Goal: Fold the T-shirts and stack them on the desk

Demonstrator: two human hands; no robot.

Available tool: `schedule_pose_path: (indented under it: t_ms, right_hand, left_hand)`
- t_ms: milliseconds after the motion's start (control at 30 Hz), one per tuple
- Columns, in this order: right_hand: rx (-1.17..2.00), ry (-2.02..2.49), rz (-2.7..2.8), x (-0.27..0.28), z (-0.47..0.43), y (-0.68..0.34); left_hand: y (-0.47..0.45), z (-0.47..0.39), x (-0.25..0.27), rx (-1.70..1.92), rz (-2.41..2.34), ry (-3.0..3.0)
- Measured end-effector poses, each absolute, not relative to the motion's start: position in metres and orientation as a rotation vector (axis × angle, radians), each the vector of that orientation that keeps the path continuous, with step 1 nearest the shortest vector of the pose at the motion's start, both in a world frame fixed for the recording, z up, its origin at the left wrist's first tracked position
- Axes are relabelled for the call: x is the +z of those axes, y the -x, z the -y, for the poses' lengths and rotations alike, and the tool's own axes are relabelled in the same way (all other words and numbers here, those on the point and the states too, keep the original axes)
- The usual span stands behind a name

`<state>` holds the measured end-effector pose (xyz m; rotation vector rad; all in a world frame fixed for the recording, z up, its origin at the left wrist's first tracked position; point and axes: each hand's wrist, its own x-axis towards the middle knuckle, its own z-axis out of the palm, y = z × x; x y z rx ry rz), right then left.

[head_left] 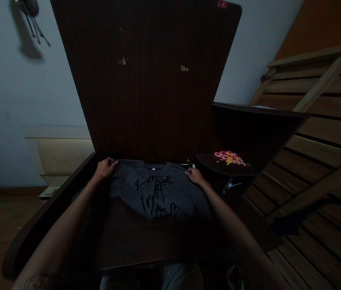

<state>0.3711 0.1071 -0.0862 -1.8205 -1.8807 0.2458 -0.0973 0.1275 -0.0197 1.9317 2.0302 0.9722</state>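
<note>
A dark grey sweatshirt [166, 189] with black scrawled lettering on its front lies on the dark wooden desk [134, 245]. Its neckline, with a small white label, faces the back panel, and its lower part is bunched toward me. At the left shoulder, my left hand [105, 168] pinches the cloth between closed fingers. My right hand [196, 176] grips the other shoulder, fingers bent over the fabric. The cloth is stretched between both hands. Deep shadow hides parts of the sleeves.
A tall dark back panel [152, 88] rises behind the desk. Small pink and yellow pieces [229, 157] are heaped on a corner shelf [215, 167] at right. Wooden slats [318, 149] stand farther right. A raised desk side [52, 213] borders the left.
</note>
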Motion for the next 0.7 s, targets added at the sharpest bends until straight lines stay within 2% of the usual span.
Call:
schedule_pose_path:
  t_ms: [100,200,300,400,533,700]
  right_hand:
    - [0.265,1.763,1.778,-0.079,-0.115,-0.376]
    - [0.105,1.730,1.675,-0.062,-0.125,-0.372]
    - [-0.085,1.785,1.665,-0.047,-0.134,-0.361]
    - [-0.177,1.879,1.714,-0.042,-0.135,-0.348]
    - [-0.092,1.919,1.722,-0.048,-0.120,-0.337]
    - [0.165,1.842,1.763,-0.059,-0.068,-0.338]
  left_hand:
    - [0.108,-0.134,-0.008,1.198,-1.975,-1.724]
    - [0.114,-0.140,0.004,1.354,-1.968,-1.611]
    - [0.110,-0.144,0.009,1.323,-2.083,-1.666]
    - [0.095,-0.141,0.007,1.144,-2.236,-1.841]
    - [0.072,-0.117,-0.004,1.093,-2.386,-2.117]
    - [0.058,-0.052,-0.039,1.195,-2.196,-2.248]
